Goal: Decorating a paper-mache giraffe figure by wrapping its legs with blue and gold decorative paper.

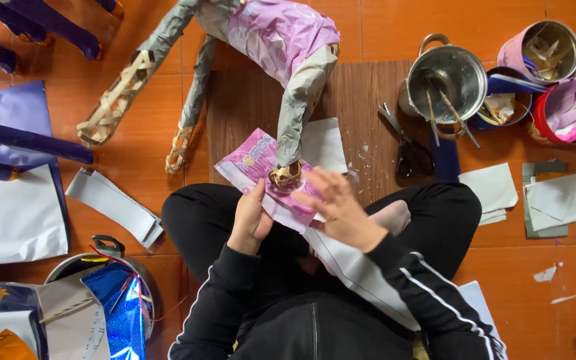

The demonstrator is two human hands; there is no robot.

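Left hand (pixel 251 217) pinches the near edge of a pink printed paper sheet (pixel 251 165), thumb on top. Right hand (pixel 341 207) lies open and flat, fingers spread, over the sheet's right end; contact likely, motion blur. Woven figure leg (pixel 286 175) rests on the sheet just beyond both hands.

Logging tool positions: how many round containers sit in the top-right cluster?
4: a steel pot with sticks in it, a pink-wrapped tin behind it, a blue bowl between them, and a red tub at the right edge. Others may be hidden.
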